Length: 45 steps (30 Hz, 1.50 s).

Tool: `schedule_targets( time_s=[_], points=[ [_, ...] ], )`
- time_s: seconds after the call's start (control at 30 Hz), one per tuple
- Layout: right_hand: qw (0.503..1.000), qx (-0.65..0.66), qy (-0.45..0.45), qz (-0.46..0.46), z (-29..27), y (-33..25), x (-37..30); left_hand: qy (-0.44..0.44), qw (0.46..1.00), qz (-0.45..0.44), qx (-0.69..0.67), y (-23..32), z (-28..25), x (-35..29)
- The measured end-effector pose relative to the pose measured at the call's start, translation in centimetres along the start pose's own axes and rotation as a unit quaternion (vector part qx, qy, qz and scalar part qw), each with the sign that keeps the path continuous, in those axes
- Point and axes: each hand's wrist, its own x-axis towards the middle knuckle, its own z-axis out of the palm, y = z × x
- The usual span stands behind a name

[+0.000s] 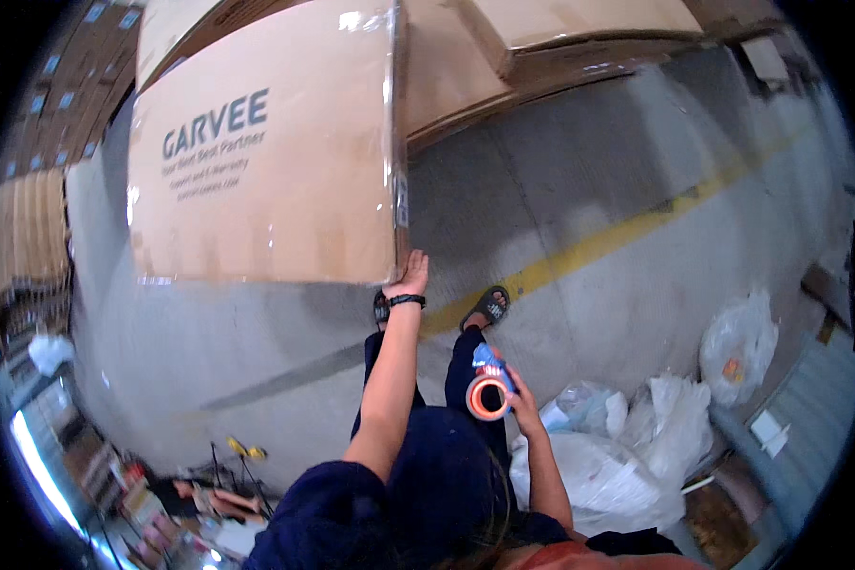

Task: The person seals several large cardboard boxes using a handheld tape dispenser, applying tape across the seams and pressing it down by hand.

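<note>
A large brown cardboard box (275, 218) with dark print and shiny clear tape along its edges stands in front of me, on the left. My left hand (410, 275), with a black band at the wrist, touches the box's near right corner. Its fingers are stretched out along the box's side rather than wrapped round it. Close to my right thigh, my right hand (523, 403) is closed on the blue handle of a tape dispenser (492, 359). An orange-rimmed roll of tape (472, 396) sits on the dispenser.
More cardboard boxes (598, 19) stand beyond, with stacked cartons (28, 228) at far left. A yellow line (598, 249) crosses the concrete floor. Clear plastic bags (598, 475) lie on my right. Another person (223, 502) is at lower left, beside cluttered goods.
</note>
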Motion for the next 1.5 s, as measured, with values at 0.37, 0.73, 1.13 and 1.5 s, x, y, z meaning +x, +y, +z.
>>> schedule_targets(
  time_s=[0.37, 0.73, 1.13, 1.5],
  points=[
    [0.993, -0.088, 0.075, -0.014, -15.9, -4.4, -0.7, 0.114, 0.921, 0.297, 0.227, -0.8, 6.5, -5.2],
    [0.974, -0.217, 0.059, -0.009, -12.5, -13.1, 7.7, -0.127, -0.091, 0.461, 0.874, -9.5, 11.5, -5.3],
    [0.987, -0.149, -0.031, -0.048, -1.2, -29.9, 26.4, -0.139, -0.142, 0.527, 0.827, -19.0, 33.9, 8.2],
    [0.981, -0.012, 0.001, -0.191, -0.6, -44.5, 44.3, -0.060, -0.051, 0.548, 0.833, -24.6, 49.3, 16.1]
  ],
)
